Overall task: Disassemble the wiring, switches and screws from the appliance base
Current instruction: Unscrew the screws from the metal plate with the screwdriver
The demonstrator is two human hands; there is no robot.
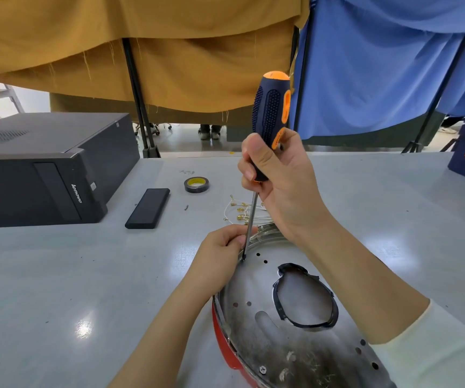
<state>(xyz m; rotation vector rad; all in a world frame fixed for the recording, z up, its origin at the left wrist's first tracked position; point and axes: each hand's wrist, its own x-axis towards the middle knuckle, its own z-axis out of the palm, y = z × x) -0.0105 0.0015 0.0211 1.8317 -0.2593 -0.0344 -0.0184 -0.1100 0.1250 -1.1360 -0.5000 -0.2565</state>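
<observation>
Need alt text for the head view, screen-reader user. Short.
A right hand grips a navy-and-orange screwdriver upright, its tip in a hole at the rim of a round metal appliance base with a red edge, while the left hand pinches the shaft near the tip. Behind on the grey table lie loose white wires with brass terminals, a black tape roll and a black Lenovo computer.

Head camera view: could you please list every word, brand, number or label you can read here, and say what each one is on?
"lenovo": on the front of the black computer case, printed sideways.
Tape roll: yellow inner label with print, too small to read.
Screwdriver handle: dark marks on the orange strip, too blurred to read.
Nothing else legible.
</observation>
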